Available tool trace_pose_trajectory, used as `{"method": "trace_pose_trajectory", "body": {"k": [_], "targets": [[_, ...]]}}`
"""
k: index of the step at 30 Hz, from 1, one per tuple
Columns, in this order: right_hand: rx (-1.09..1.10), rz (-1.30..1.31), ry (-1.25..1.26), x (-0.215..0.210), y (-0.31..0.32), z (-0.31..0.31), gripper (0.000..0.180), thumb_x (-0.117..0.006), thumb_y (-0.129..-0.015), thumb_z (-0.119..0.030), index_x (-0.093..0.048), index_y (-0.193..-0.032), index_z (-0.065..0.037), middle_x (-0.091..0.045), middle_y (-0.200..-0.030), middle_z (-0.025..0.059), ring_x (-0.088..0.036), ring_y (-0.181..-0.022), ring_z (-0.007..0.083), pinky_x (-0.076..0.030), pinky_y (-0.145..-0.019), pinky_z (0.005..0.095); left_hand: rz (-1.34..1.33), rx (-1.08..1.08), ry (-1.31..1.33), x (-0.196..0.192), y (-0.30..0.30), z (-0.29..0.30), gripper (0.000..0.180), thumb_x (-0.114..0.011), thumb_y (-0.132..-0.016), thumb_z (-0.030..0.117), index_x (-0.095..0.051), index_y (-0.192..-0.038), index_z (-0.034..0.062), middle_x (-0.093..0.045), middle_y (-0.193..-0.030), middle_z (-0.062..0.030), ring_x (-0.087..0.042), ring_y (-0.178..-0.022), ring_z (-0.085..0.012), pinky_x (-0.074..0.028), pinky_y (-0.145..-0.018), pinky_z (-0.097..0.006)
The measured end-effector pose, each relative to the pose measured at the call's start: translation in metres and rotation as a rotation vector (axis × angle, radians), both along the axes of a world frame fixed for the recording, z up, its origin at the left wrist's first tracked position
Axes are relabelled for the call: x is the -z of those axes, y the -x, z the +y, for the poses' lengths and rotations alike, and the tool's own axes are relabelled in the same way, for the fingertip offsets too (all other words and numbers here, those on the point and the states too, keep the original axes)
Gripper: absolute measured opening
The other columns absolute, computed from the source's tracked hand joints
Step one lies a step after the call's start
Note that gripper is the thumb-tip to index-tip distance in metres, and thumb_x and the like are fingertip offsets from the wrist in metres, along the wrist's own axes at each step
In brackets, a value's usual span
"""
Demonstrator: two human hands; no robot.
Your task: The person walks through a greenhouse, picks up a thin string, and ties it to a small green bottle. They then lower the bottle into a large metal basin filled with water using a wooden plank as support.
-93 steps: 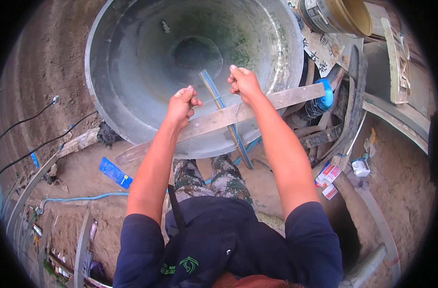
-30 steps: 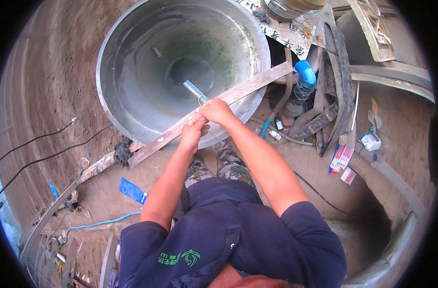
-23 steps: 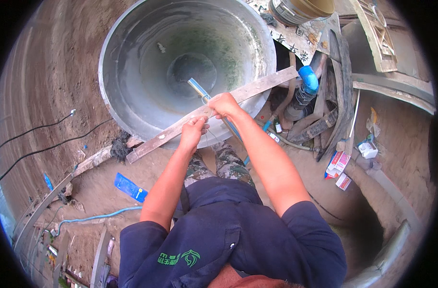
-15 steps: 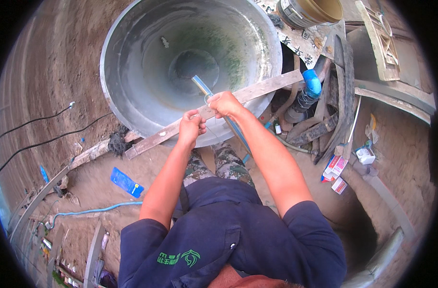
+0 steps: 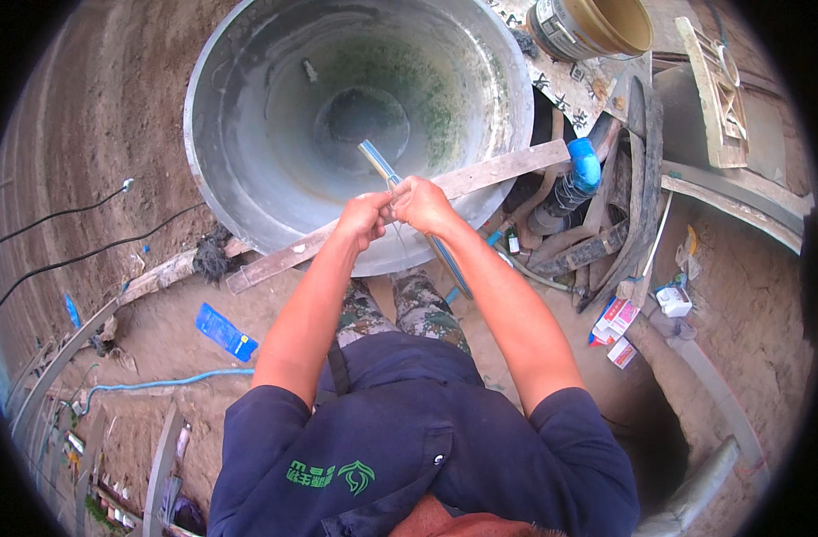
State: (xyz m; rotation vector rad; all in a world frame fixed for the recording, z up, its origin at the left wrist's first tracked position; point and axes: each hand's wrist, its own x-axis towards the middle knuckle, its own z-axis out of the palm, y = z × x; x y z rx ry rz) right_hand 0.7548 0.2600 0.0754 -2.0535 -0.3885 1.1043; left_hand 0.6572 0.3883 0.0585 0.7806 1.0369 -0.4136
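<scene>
A blue-striped clear hose (image 5: 378, 161) slants over a wooden plank (image 5: 498, 170), its cut end out over the round grey tank (image 5: 197, 134). My right hand (image 5: 420, 204) is closed round the hose. Right beside it, my left hand (image 5: 364, 219) is closed in a pinch against the hose, at a thin strand (image 5: 400, 234) whose loose ends hang below the fingers. Wire or string, I cannot tell which. Fingertips of both hands partly hide where the strand meets the hose. The plank lies across the near part of the tank's rim, under my hands.
Right of the tank are a blue pipe elbow (image 5: 584, 165), old pipes and dark boards (image 5: 646, 170), and a tan bucket (image 5: 597, 27). Black cables (image 5: 68, 215) cross the soil at left. A blue packet (image 5: 225, 331) and small boxes (image 5: 616, 320) lie on the ground. A dark pit opens at lower right.
My left hand has moved right and up against my right hand, closing the gap between them. The strand's loose ends now hang below the hose. The hose stays in my right hand.
</scene>
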Motion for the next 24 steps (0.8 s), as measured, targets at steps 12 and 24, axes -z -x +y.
{"method": "trace_pose_trajectory", "body": {"k": [12,24], "targets": [[0.204,0.418,0.197,0.002,-0.019,0.02,0.015,-0.063,-0.087,-0.016,-0.066,-0.09,-0.001,-0.066,-0.074,0.0088,-0.062,-0.06,0.0165,-0.05,-0.047,0.0318,-0.019,0.007,-0.155,0.0,0.002,-0.003,0.014,-0.061,-0.093,0.021,-0.061,-0.084,0.0101,-0.055,-0.069,0.0027,-0.049,-0.052,-0.007,-0.045,-0.046,-0.024],[0.523,0.585,-0.02,0.017,-0.014,0.026,0.004,-0.066,-0.083,-0.008,-0.067,-0.081,-0.005,-0.058,-0.062,0.0013,-0.051,-0.047,0.0092,-0.038,-0.039,0.0249,-0.02,0.025,-0.195,-0.005,0.003,-0.005,0.012,-0.06,-0.093,0.019,-0.062,-0.089,0.0073,-0.057,-0.072,0.0013,-0.049,-0.054,-0.0069,-0.045,-0.047,-0.024]]}}
